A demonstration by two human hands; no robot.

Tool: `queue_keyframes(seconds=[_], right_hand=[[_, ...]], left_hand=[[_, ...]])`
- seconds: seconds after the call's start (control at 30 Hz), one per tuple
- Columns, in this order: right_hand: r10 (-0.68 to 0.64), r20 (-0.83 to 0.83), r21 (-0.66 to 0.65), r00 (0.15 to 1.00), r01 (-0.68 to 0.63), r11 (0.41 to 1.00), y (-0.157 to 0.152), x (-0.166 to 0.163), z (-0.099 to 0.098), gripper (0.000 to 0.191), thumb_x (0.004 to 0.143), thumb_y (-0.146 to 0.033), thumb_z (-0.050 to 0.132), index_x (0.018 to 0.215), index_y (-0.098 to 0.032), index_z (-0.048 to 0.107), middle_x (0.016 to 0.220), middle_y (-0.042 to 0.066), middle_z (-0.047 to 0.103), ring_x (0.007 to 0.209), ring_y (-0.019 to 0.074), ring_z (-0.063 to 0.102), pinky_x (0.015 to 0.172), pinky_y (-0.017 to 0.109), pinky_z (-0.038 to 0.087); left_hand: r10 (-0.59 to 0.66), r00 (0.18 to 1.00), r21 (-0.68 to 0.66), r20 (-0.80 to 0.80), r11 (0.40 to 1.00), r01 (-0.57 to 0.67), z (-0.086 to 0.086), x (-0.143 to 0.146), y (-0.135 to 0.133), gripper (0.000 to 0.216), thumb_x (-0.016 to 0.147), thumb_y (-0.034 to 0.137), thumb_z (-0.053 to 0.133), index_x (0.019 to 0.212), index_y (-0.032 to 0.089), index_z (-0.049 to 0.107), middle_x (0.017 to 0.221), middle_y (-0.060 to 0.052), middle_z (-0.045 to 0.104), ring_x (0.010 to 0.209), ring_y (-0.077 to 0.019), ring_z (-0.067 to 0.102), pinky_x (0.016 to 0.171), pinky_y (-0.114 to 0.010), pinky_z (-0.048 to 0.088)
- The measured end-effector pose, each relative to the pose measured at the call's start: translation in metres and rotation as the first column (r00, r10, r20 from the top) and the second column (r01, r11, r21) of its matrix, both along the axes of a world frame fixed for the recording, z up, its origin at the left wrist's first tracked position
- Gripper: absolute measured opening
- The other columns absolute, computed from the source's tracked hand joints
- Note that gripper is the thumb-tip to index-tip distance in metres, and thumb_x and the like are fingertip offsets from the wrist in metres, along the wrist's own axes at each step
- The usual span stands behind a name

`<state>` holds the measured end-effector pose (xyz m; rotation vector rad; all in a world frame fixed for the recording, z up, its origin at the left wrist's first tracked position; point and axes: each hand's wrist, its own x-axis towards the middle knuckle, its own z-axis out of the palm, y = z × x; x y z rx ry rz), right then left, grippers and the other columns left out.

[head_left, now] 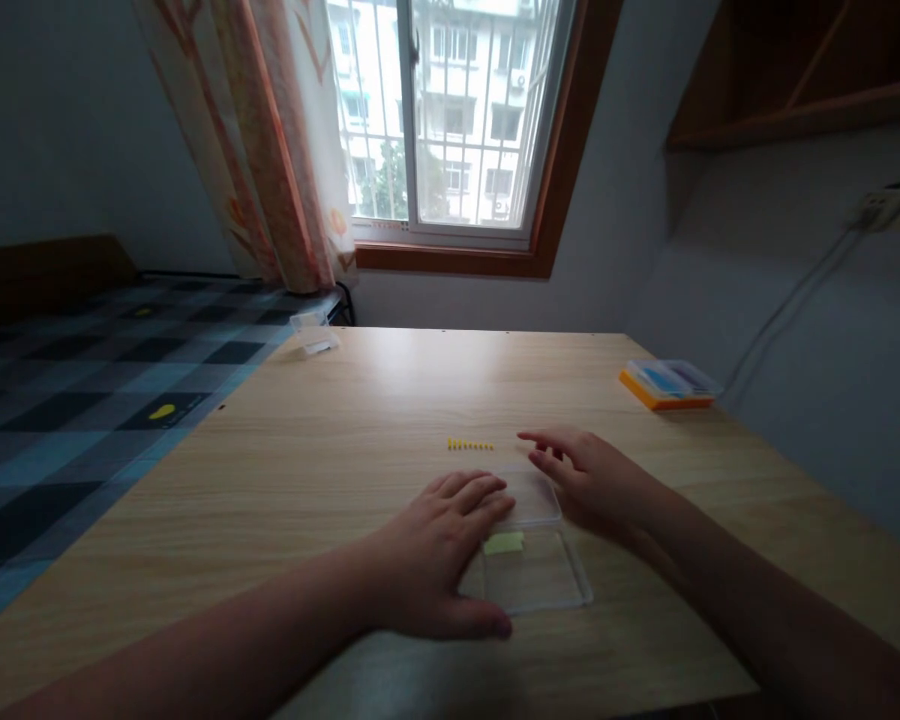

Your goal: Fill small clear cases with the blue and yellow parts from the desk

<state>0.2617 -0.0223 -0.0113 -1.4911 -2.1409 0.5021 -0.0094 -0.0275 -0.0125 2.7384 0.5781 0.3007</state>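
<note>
A clear plastic box [544, 575] lies opened flat on the table, its see-through lid [538, 500] toward the window. A pale green label [503, 542] sits near the box's hinge side. My left hand [450, 545] rests over the left side of box and lid, fingers spread, covering part of both. Beyond the lid, several tiny yellow pieces [470, 445] stand in a short row. Just right of that row hovers my right hand [581, 470], index finger stretched out and thumb apart from it. Nothing shows between its fingertips.
The wooden table [270, 480] reaches toward the window. At its far left corner stands a small clear container [315, 335]. An orange-based case with a clear lid [669, 384] lies at the right edge. A checked bed [120, 400] adjoins the left side.
</note>
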Motion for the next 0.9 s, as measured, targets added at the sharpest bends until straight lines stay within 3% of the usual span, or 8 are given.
queue_keyframes(seconds=[0.13, 0.33, 0.53, 0.7, 0.9], right_hand=[[0.065, 0.005, -0.056, 0.998, -0.064, 0.996, 0.0, -0.001, 0.001, 0.036, 0.102, -0.039, 0.05, 0.118, -0.019, 0.075, 0.109, 0.01, 0.076, 0.096, 0.0212, 0.068, 0.085, 0.033, 0.05], [0.055, 0.02, 0.003, 0.998, -0.056, 0.998, 0.0, 0.003, 0.004, 0.026, 0.096, -0.032, 0.059, 0.11, -0.019, 0.077, 0.087, 0.004, 0.075, 0.073, 0.0136, 0.064, 0.069, 0.025, 0.045], [0.103, 0.001, 0.067, 0.995, -0.102, 0.993, -0.006, 0.009, 0.014, 0.018, 0.094, -0.028, 0.062, 0.101, -0.018, 0.076, 0.081, 0.002, 0.071, 0.07, 0.0113, 0.062, 0.065, 0.022, 0.044], [0.206, 0.03, 0.13, 0.978, -0.208, 0.969, -0.013, 0.015, 0.031, 0.011, 0.092, -0.023, 0.063, 0.091, -0.016, 0.072, 0.08, 0.001, 0.068, 0.067, 0.0089, 0.059, 0.063, 0.02, 0.043], [0.35, 0.015, 0.132, 0.937, -0.349, 0.928, -0.024, 0.015, 0.041, 0.008, 0.089, -0.018, 0.063, 0.082, -0.015, 0.066, 0.073, -0.001, 0.062, 0.063, 0.0073, 0.054, 0.06, 0.019, 0.04]], left_hand=[[-0.005, 1.0, 0.03, -0.028, 1.0, 0.005, 0.003, 0.002, 0.0, 0.097, 0.077, 0.072, 0.071, 0.15, 0.013, 0.047, 0.155, -0.023, 0.046, 0.144, -0.0432, 0.04, 0.118, -0.062, 0.031], [-0.004, 1.0, 0.132, 0.006, 0.991, 0.003, 0.004, 0.002, -0.001, 0.096, 0.078, 0.075, 0.069, 0.149, 0.014, 0.048, 0.158, -0.024, 0.04, 0.145, -0.0456, 0.036, 0.117, -0.067, 0.029], [-0.02, 0.993, 0.26, 0.114, 0.966, -0.011, -0.003, 0.0, -0.004, 0.103, 0.081, 0.073, 0.068, 0.159, 0.02, 0.03, 0.165, -0.022, 0.026, 0.15, -0.044, 0.025, 0.121, -0.065, 0.023], [0.016, 0.99, 0.245, 0.139, 0.968, -0.05, -0.004, 0.001, -0.008, 0.113, 0.08, 0.07, 0.071, 0.162, 0.018, 0.013, 0.163, -0.024, 0.028, 0.15, -0.0435, 0.027, 0.12, -0.064, 0.027], [0.014, 0.987, 0.19, 0.158, 0.981, -0.044, -0.002, 0.001, -0.01, 0.109, 0.083, 0.064, 0.071, 0.162, 0.019, 0.011, 0.158, -0.023, 0.038, 0.143, -0.0422, 0.038, 0.116, -0.062, 0.034]])
